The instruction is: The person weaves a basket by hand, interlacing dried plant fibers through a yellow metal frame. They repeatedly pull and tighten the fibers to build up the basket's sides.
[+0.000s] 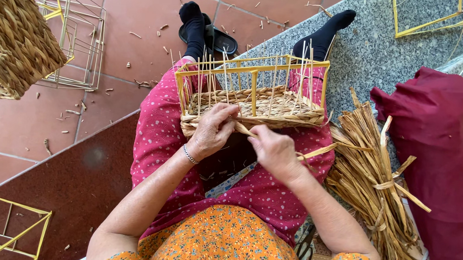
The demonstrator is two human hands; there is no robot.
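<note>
A yellow wire frame (254,69) rests on my lap, its lower part filled with woven straw basketwork (273,110) and thin upright strands standing along its sides. My left hand (213,132) presses on the woven rim at the near left corner, fingers curled over the straw. My right hand (274,149) pinches a flat straw strand (318,150) that runs out to the right, just below the basket's near edge. Both hands are close together, almost touching.
A tied bundle of straw (370,186) lies to my right beside a dark red cloth bag (438,163). A finished woven basket (16,40) and empty wire frames (78,37) stand at the far left. Another yellow frame (12,230) sits near left. Straw bits litter the tiles.
</note>
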